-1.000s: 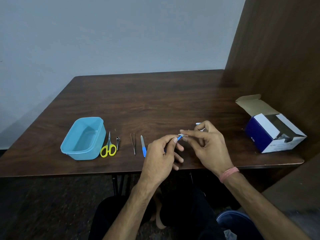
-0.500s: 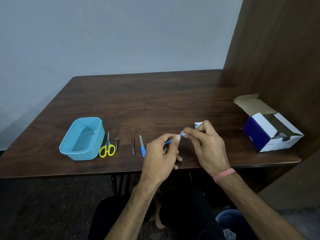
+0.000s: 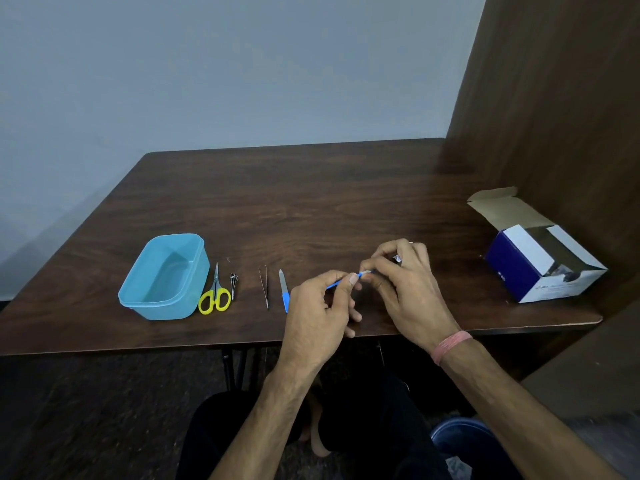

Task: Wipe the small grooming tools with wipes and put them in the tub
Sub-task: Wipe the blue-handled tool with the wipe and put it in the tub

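Note:
My left hand (image 3: 320, 306) pinches a thin blue-handled tool (image 3: 335, 284) above the table's front edge. My right hand (image 3: 403, 287) pinches a small white wipe (image 3: 397, 259) round the tool's tip; most of the wipe is hidden by the fingers. To the left, in a row on the table, lie a blue-handled nail file (image 3: 284, 295), tweezers (image 3: 264, 286), a nail clipper (image 3: 234, 281) and yellow-handled scissors (image 3: 215, 294). The light blue tub (image 3: 138, 299) stands at the left end and holds nothing I can see.
An open blue and white cardboard box (image 3: 540, 261) sits at the table's right, close to a wooden partition (image 3: 561, 116). The brown table (image 3: 277, 209) ends just in front of my hands. A blue bin (image 3: 460, 434) stands on the floor by my legs.
My right hand's fingers have closed in over the tool's tip with the wipe, hiding more of it. The left hand keeps its hold. The tools on the table have not moved.

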